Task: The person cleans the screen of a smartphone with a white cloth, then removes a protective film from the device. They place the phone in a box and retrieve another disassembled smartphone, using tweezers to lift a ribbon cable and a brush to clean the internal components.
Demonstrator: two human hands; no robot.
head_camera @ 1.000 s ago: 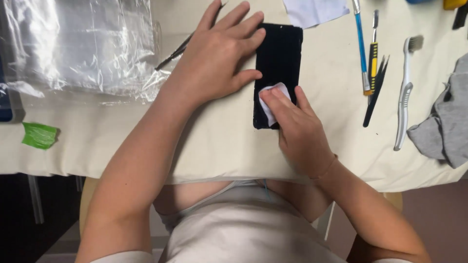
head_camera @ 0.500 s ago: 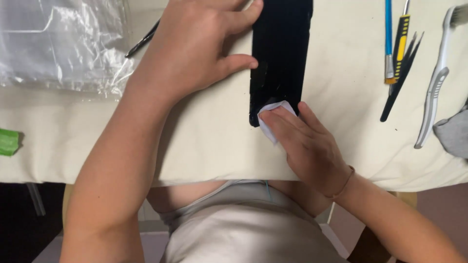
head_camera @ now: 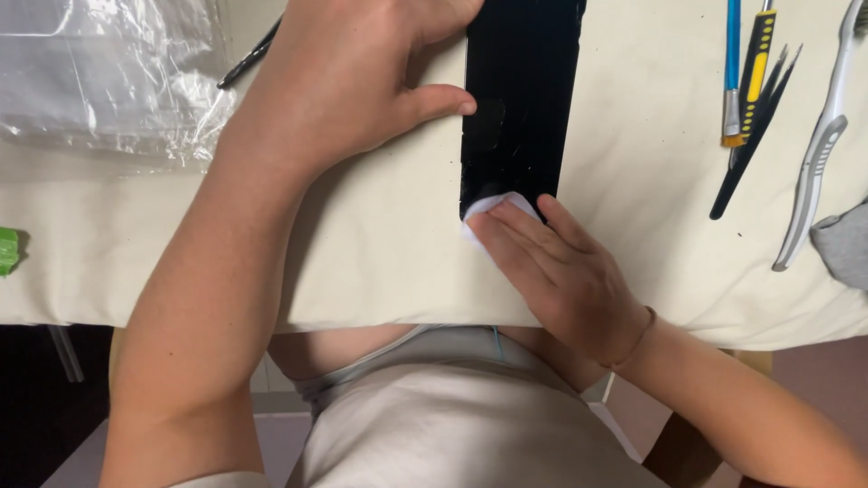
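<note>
A person sits at a tabletop covered in smooth cream cloth, seen from above. A flat black slab, glossy and rectangular like a phone screen, lies in the middle with its long axis running from near to far; its far end is cut off by the top of the picture. Faint smears and streaks show on its shiny surface.

The left hand lies spread and flat on the cloth just left of the slab, thumb pressed against the slab's left edge. The right hand is at the slab's near end, fingers together and pressing a small white wipe down onto the near corner. The two hands are apart, one at the side, one at the near end.

To the far left sits crinkled clear plastic, with a thin black tool beside it. To the right lie a blue-handled tool, a yellow-and-black tool, black tweezers and a white-handled brush, all roughly parallel to the slab. A grey cloth shows at the right edge, a green scrap at the left.
</note>
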